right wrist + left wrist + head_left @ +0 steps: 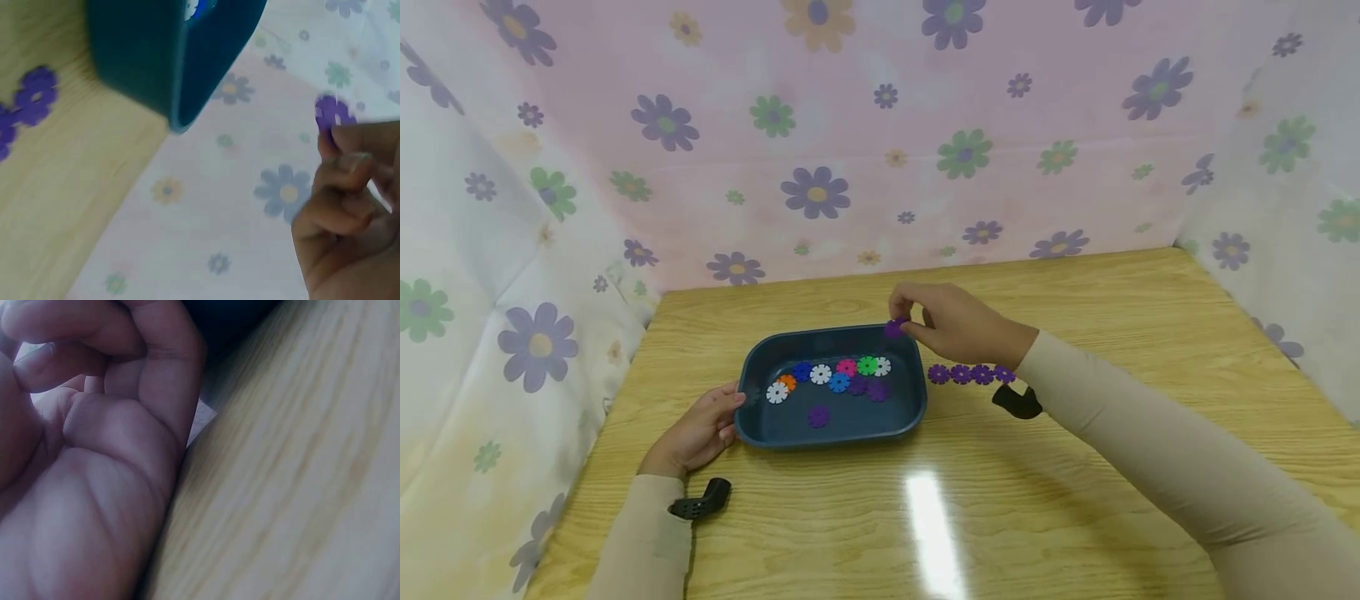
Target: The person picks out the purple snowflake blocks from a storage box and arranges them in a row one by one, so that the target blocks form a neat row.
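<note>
My right hand (964, 323) pinches a purple notched plastic disc (895, 327) between thumb and fingertips, over the far right corner of a dark blue tray (827, 435). In the right wrist view the disc (333, 114) stands out beyond the fingertips of the right hand (356, 212). My left hand (702, 429) grips the tray's left end, thumb at the rim and fingers curled below it. Inside the tray lie several discs, among them a white disc (777, 392), a green disc (867, 366) and a purple disc (818, 417). The left wrist view shows mostly the palm (94, 506).
Right of the tray, a row of several purple discs (961, 374) lies on the wooden table (820, 525), partly behind the right wrist. A black strap piece (703, 500) shows at the left wrist. Flower-patterned cloth (865, 133) closes off the back and both sides.
</note>
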`<state>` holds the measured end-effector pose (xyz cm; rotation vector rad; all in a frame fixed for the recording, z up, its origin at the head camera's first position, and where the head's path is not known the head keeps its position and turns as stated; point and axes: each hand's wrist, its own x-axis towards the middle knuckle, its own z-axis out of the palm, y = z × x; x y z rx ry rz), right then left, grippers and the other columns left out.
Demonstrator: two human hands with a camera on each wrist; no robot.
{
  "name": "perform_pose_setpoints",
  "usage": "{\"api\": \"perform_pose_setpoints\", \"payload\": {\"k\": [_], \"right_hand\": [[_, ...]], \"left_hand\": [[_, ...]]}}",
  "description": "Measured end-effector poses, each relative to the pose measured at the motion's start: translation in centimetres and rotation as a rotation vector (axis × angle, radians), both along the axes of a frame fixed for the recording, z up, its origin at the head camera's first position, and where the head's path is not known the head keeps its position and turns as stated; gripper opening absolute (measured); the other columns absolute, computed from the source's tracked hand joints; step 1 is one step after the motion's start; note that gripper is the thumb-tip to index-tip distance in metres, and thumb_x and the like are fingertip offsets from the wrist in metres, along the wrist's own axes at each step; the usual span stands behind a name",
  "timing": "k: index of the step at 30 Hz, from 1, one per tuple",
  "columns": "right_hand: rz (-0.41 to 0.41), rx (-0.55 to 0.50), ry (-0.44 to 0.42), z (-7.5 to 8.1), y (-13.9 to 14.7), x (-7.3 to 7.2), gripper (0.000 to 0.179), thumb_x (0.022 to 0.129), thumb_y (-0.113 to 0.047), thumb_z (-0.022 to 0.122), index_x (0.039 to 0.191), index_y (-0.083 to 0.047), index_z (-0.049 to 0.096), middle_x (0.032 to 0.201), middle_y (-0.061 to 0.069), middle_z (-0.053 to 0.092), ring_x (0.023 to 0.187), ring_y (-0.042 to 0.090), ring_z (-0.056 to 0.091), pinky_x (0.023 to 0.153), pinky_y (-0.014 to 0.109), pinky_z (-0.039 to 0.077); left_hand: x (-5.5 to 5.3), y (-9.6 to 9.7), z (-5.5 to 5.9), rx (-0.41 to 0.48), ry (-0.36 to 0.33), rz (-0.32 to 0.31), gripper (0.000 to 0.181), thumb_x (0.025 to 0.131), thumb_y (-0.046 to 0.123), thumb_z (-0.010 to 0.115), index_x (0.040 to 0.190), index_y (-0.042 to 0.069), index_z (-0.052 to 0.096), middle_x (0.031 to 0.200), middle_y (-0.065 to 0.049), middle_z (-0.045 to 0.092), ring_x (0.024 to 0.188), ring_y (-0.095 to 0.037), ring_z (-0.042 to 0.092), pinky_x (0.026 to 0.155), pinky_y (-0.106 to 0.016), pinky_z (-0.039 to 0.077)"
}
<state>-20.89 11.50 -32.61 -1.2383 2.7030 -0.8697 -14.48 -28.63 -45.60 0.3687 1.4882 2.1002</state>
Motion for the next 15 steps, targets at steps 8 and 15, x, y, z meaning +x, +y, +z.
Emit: {"api": "perform_pose_setpoints", "payload": {"k": [8, 15], "right_hand": [[-0.209, -0.147, 0.076, -2.0, 5.4, 1.8, 0.015, 0.098, -0.003, 0.060, 0.110, -0.011, 0.058, 0.095, 0.004, 0.064, 0.056, 0.010, 0.045, 0.052, 0.025, 0.041], [-0.291, -0.269, 0.113, -3.6, 9.5, 3.4, 0.017, 0.097, -0.001, 0.060, 0.109, -0.012, 0.056, 0.092, 0.003, 0.060, 0.045, 0.005, 0.037, 0.044, 0.024, 0.036]], "left_hand": [[0.4, -0.2, -0.2, 0.006, -0.015, -0.004, 0.027, 0.110, 0.008, 0.028, 0.120, 0.006, 0.053, 0.094, 0.006, 0.064, 0.063, 0.001, 0.050, 0.054, -0.011, 0.040], [1.1, -0.8, -0.5, 0.056, -0.003, -0.030, 0.032, 0.109, 0.006, 0.025, 0.124, 0.006, 0.053, 0.096, 0.006, 0.063, 0.064, 0.001, 0.049, 0.054, -0.012, 0.036]]}}
